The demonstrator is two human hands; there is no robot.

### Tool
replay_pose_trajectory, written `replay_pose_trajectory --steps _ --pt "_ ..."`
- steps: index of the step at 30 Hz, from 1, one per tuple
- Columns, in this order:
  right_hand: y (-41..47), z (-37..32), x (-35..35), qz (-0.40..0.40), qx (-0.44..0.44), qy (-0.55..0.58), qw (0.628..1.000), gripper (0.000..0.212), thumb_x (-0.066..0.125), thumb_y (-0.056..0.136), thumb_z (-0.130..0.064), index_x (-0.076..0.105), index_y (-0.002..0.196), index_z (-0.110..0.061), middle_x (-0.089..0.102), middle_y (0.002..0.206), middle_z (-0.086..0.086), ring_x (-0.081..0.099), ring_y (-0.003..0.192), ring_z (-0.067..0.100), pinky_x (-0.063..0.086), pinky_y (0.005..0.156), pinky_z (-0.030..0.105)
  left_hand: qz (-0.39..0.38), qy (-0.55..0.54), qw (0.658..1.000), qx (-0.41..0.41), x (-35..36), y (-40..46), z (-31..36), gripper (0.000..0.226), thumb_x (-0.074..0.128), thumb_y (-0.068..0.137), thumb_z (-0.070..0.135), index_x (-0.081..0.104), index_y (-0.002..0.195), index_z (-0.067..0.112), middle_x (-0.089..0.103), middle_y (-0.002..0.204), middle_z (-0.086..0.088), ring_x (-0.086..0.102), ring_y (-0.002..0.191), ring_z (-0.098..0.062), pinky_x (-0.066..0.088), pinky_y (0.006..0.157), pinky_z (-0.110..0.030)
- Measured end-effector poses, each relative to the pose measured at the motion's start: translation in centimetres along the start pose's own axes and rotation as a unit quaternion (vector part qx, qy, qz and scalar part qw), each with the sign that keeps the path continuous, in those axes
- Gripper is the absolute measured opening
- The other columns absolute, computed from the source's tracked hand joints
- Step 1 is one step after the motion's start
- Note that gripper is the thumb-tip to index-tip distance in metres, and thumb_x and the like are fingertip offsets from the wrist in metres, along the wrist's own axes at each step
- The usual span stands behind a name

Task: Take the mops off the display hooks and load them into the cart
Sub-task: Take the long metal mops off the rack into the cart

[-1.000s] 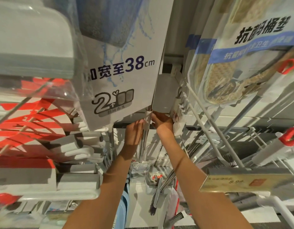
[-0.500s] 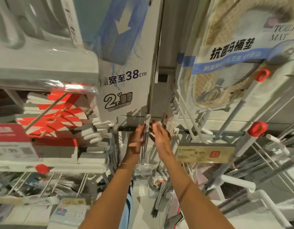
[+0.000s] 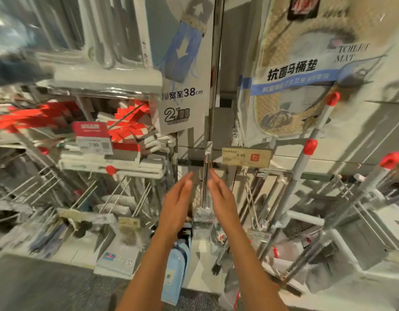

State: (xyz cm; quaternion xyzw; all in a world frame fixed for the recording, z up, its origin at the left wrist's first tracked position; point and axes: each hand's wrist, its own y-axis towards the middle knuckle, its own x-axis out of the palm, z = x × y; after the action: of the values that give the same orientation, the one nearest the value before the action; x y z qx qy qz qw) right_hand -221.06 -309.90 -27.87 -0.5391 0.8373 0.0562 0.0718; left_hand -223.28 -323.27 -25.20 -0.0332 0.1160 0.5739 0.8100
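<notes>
we are standing at the rack of cleaning goods, and the steel pole (image 3: 213, 90) of the mop is hanging straight down its middle, so we are using that pole as our landmark. a second ago both our hands were up at the joint of the pole, just under the grey card; now we are lowering them and drawing them back toward us, and the view is dropping with them. the left hand (image 3: 175, 207) is sitting just left of the pole's lower end and the right hand (image 3: 221, 203) just right of it, both with straight fingers, holding nothing and not touching the steel. so the mop is still hanging in the rack, and we are judging that the lift-off has not begun; the cart is not in view.

left of the pole, the mop card (image 3: 183, 95) printed "38cm" is hanging beside it, and further left the red and white packs (image 3: 126, 122) are stacked on shelves. right of the pole the toilet mat pack (image 3: 292, 81) is hanging large, with the price tag (image 3: 246, 156) near the pole below it and grey handles with red caps (image 3: 310, 146) leaning further right. below the pole the blue dustpan (image 3: 178, 261) and brushes (image 3: 218, 254) are crowding the floor, so we are expecting the mop head to snag there as it comes out.
</notes>
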Motion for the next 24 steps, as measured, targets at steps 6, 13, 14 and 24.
replay_pose_trajectory --steps 6,13,14,24 --pt "-8.3 -1.1 -0.2 -0.049 -0.043 -0.069 0.996 0.068 0.038 0.093 -0.073 0.036 0.151 -0.039 0.031 0.160 -0.016 0.028 0.147 0.003 0.025 0.121 0.032 0.054 0.163 0.985 0.003 -3.2 -8.7 -1.8 0.069 0.035 0.088 0.079 0.044 0.147 0.045 0.033 0.159 0.018 0.030 0.146 -0.003 0.032 0.119 -0.044" --pt "-14.8 -2.3 1.6 -0.130 -0.102 -0.136 0.977 0.067 0.036 0.094 -0.063 0.033 0.154 -0.034 0.020 0.161 -0.022 0.014 0.149 -0.003 0.018 0.122 0.031 0.138 0.330 0.934 0.011 -8.1 -17.9 -0.9 0.078 0.024 0.086 0.082 0.033 0.152 0.042 0.025 0.163 0.013 0.019 0.151 -0.007 0.027 0.120 -0.045" --pt "-15.4 -2.7 2.0 -0.138 -0.106 -0.132 0.976 0.067 0.035 0.094 -0.065 0.034 0.154 -0.035 0.020 0.161 -0.022 0.014 0.149 -0.003 0.019 0.122 0.032 0.145 0.336 0.931 0.008 -8.8 -18.8 -0.6 0.078 0.024 0.087 0.081 0.033 0.153 0.040 0.025 0.163 0.013 0.020 0.151 -0.009 0.028 0.120 -0.045" --pt "-22.4 -7.9 8.2 -0.204 -0.231 -0.180 0.934 0.068 0.036 0.092 -0.064 0.036 0.153 -0.033 0.022 0.159 -0.023 0.013 0.146 -0.006 0.013 0.116 0.021 0.259 0.375 0.890 -0.006 -16.5 -28.6 2.3 0.082 0.017 0.087 0.083 0.032 0.154 0.038 0.020 0.163 0.011 0.022 0.151 -0.019 0.024 0.119 -0.051"
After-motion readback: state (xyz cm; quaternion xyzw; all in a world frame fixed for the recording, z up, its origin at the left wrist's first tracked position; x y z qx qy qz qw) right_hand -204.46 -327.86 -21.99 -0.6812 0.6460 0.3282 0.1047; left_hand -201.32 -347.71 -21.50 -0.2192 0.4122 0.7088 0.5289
